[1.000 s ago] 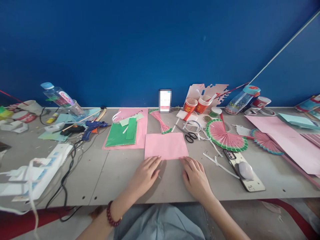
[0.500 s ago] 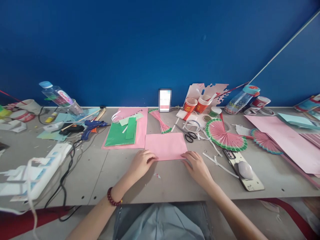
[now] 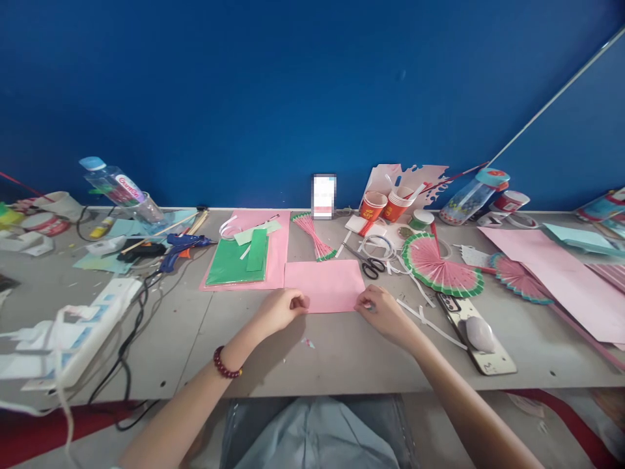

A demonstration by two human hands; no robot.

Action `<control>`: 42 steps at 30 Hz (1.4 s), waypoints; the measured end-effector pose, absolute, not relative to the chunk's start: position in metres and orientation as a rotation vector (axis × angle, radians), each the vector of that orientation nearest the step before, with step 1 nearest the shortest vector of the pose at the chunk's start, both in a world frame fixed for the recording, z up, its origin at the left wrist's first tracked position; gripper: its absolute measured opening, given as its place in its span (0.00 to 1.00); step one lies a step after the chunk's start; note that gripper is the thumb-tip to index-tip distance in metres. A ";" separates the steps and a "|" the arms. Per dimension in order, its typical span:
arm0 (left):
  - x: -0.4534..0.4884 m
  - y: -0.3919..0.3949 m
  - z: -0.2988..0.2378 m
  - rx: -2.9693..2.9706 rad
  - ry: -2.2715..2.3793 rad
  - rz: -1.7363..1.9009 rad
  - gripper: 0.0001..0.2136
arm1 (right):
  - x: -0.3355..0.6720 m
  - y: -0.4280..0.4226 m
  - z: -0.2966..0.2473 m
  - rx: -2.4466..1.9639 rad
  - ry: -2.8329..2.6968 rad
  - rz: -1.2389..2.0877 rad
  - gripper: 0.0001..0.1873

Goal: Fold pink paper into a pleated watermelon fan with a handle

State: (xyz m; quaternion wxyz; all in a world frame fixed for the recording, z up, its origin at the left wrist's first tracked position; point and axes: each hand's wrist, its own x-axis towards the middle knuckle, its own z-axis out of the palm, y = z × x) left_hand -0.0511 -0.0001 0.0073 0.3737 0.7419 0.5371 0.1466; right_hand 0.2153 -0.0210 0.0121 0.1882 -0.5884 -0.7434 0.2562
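Note:
A sheet of pink paper (image 3: pixel 323 286) lies flat on the grey table in front of me. My left hand (image 3: pixel 284 308) has its fingers curled in a pinch at the sheet's near left corner. At the near right corner, my right hand (image 3: pixel 379 309) pinches the paper's edge between thumb and fingertips. Just beyond the sheet lie black-handled scissors (image 3: pixel 373 268) and a small pleated pink strip with green ends (image 3: pixel 316 237). Left of the sheet, green paper (image 3: pixel 233 262) rests on a larger pink sheet (image 3: pixel 278 242).
A blue glue gun (image 3: pixel 181 249) and a white power strip (image 3: pixel 97 332) with cables lie to the left. Right are a pleated watermelon fan (image 3: pixel 439 264), a phone (image 3: pixel 488 355) and white strips. Red paper cups (image 3: pixel 374 206) and a lit phone screen (image 3: pixel 323 195) stand at the back.
The fingers of both hands have curled in more tightly at the near corners of the pink paper. The sheet has hardly moved.

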 end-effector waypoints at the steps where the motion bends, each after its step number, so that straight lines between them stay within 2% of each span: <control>1: -0.051 0.001 0.007 1.894 1.376 0.373 0.04 | 0.215 -0.021 0.013 -1.657 -2.085 0.733 0.07; 10: -0.052 0.008 0.007 1.827 1.358 0.315 0.04 | 0.213 -0.018 0.009 -1.640 -2.204 0.637 0.06; 13: -0.052 0.010 0.006 1.802 1.336 0.292 0.05 | 0.209 -0.027 0.006 -1.653 -2.242 0.371 0.07; 17: -0.052 0.014 0.008 1.784 1.306 0.255 0.06 | 0.192 -0.048 0.001 -1.511 -2.335 -0.048 0.14; 22: -0.050 0.015 0.009 1.799 1.298 0.235 0.06 | 0.165 -0.071 -0.006 -1.317 -2.450 -0.015 0.21; 42: -0.051 0.016 0.007 1.812 1.236 0.251 0.05 | 0.151 -0.090 -0.024 -1.516 -2.377 -0.047 0.25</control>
